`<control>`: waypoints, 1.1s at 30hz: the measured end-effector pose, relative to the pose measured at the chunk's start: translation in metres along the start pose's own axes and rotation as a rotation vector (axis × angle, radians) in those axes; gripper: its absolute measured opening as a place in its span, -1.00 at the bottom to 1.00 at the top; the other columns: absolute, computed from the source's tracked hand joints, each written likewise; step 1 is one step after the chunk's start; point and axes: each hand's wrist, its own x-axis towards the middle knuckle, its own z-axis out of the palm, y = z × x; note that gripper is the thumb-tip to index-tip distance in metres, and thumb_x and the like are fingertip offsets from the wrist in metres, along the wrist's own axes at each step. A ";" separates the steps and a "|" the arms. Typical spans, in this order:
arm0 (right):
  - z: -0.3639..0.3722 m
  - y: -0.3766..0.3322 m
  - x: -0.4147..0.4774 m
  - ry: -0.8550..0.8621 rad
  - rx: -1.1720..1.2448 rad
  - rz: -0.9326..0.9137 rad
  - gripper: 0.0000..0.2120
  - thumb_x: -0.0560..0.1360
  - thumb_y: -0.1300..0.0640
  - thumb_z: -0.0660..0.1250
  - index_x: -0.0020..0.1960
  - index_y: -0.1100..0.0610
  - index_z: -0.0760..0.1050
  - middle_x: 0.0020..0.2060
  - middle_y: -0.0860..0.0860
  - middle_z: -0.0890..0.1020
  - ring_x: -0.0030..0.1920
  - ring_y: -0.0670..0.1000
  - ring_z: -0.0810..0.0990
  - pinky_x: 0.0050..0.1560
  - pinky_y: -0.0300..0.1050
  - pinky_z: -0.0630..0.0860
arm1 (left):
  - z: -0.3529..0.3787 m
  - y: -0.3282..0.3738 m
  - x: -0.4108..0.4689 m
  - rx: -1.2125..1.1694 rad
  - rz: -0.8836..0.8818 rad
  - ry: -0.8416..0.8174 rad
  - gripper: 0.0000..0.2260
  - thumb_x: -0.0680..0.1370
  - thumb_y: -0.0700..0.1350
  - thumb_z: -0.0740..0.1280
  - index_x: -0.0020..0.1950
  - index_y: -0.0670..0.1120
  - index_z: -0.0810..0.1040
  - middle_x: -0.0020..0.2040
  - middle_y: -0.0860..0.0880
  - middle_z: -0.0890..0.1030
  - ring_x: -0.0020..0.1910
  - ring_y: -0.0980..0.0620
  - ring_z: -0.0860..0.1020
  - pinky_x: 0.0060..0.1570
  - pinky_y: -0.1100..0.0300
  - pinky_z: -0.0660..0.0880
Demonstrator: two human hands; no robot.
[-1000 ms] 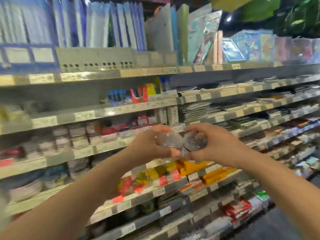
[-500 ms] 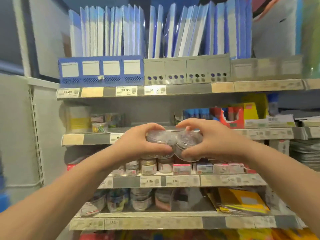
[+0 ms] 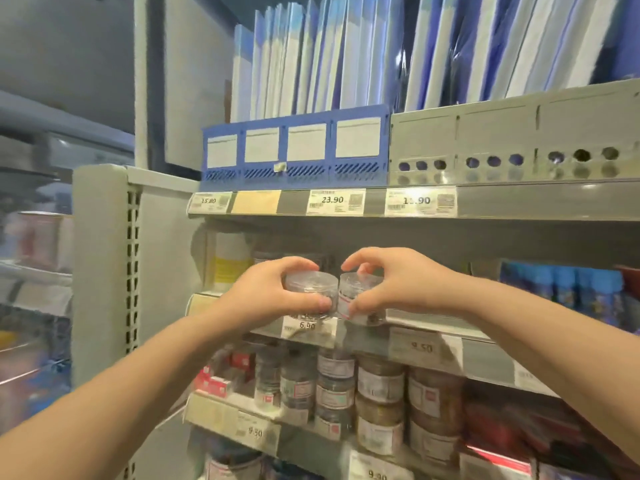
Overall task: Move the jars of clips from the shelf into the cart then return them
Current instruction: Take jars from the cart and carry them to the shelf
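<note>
- Head view: the left hand (image 3: 266,296) grips the left jar (image 3: 310,285), a clear one, with its fingers curled over the lid and its thumb wrapped across the front.
- The right hand (image 3: 391,289) grips the right jar (image 3: 356,289) the same way. The fingers arch over the top and the thumb presses its white label.
- The two jars are level and side by side, touching or almost so. Both are at the front edge of the shelf (image 3: 429,323), just above a price tag (image 3: 306,325). Whether they rest on it cannot be told.
- On the lower shelf (image 3: 221,414) stand stacked jars (image 3: 379,382), with red boxes (image 3: 216,382) to their left.
- Above, a blue rack (image 3: 294,147) and a grey rack (image 3: 502,140) hold upright folders (image 3: 311,64).
</note>
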 end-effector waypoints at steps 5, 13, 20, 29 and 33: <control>0.016 0.016 0.049 -0.002 -0.019 0.038 -0.52 0.32 -0.05 0.47 0.21 -0.10 0.45 0.12 -0.12 0.52 0.10 -0.10 0.48 -0.05 -0.28 0.39 | -0.001 -0.027 0.027 0.027 0.014 -0.009 -0.50 0.32 0.12 0.49 0.23 0.12 0.50 0.06 0.18 0.56 -0.08 0.35 0.48 -0.15 0.51 0.35; 0.013 0.049 0.103 -0.029 -0.111 0.174 -0.53 0.41 0.02 0.42 0.30 -0.02 0.42 0.16 -0.06 0.52 0.14 -0.03 0.47 0.08 -0.21 0.39 | -0.004 -0.050 0.064 0.020 0.089 0.129 -0.46 0.34 0.13 0.47 0.29 0.10 0.46 0.11 0.20 0.51 -0.11 0.31 0.45 -0.20 0.52 0.33; 0.029 0.086 0.156 -0.154 -0.280 0.282 -0.33 0.39 0.03 0.46 0.42 0.04 0.27 0.27 0.02 0.46 0.21 0.05 0.45 0.21 -0.11 0.42 | -0.011 -0.066 0.081 -0.024 0.152 0.245 -0.42 0.29 0.18 0.49 0.28 0.14 0.45 0.13 0.21 0.51 0.01 0.25 0.46 -0.12 0.48 0.33; 0.052 0.120 0.195 -0.213 -0.215 0.370 -0.29 0.43 0.02 0.44 0.46 0.12 0.20 0.31 0.07 0.40 0.11 -0.01 0.37 -0.17 -0.27 0.31 | -0.015 -0.084 0.093 -0.108 0.126 0.239 -0.28 0.07 0.37 0.40 0.21 0.22 0.47 0.09 0.29 0.53 -0.01 0.40 0.46 -0.13 0.50 0.38; 0.059 0.123 0.203 -0.185 -0.107 0.418 -0.26 0.42 0.05 0.46 0.48 0.10 0.17 0.27 0.06 0.41 0.10 -0.01 0.39 -0.13 -0.27 0.33 | -0.011 -0.088 0.096 -0.122 0.118 0.232 -0.36 0.16 0.32 0.47 0.20 0.21 0.48 0.07 0.32 0.53 -0.06 0.44 0.46 -0.18 0.54 0.36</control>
